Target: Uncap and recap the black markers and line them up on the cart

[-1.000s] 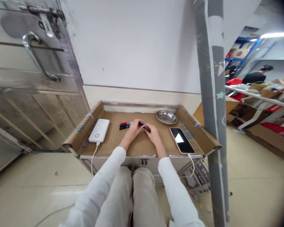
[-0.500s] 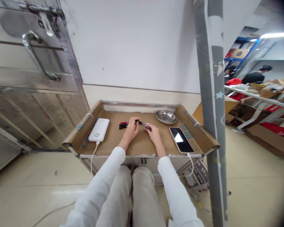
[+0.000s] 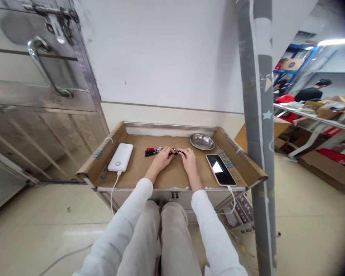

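Note:
Both my hands rest on the cardboard-lined tray table (image 3: 138, 168) in front of me. My left hand (image 3: 162, 160) and my right hand (image 3: 189, 160) are closed on the two ends of a small black pen (image 3: 176, 153), which lies level between them just above the cardboard. A few more pens (image 3: 153, 151), red and black, lie to the left of my left hand. My white sleeves and beige trousers fill the lower middle of the view.
A white power bank (image 3: 120, 157) with a cable lies at the left. A steel dish (image 3: 202, 142) sits at the back right, a phone (image 3: 221, 170) with its cable at the right. A grey padded post (image 3: 257, 115) stands beside the table. People sit in the far right background.
My left hand lifted the pen slightly half a second ago. Both hands have since come level, the right one moving up and right, gripping the pen from either end.

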`<state>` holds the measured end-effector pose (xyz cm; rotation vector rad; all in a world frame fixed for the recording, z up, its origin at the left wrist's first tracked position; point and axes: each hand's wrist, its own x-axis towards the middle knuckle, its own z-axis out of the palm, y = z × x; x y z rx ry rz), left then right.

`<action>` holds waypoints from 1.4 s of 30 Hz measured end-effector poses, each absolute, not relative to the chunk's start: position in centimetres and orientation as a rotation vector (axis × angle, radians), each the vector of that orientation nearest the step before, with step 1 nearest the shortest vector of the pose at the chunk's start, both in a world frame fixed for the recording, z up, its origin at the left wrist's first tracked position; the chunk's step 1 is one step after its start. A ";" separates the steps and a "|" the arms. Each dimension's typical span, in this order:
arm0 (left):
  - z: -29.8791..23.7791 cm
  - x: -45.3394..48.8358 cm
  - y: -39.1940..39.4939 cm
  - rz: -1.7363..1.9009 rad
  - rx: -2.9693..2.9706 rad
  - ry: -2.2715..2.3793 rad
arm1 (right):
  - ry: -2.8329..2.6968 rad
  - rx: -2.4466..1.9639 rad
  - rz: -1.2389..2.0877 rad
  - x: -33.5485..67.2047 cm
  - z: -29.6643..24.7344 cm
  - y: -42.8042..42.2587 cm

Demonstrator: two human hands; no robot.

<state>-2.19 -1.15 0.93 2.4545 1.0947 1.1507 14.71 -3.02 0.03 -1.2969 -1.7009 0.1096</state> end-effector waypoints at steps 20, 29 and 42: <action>0.2 -2.2 -0.6 1.037 2.620 1.367 | -1.933 -1.564 -0.102 14.4 -0.4 -2.8; 0.3 -2.1 -0.5 0.991 2.599 1.584 | -1.892 -1.685 -0.187 13.8 0.4 -3.8; 0.4 -2.8 -4.0 1.279 2.015 2.264 | -1.867 -1.619 -0.152 13.9 -0.2 -3.6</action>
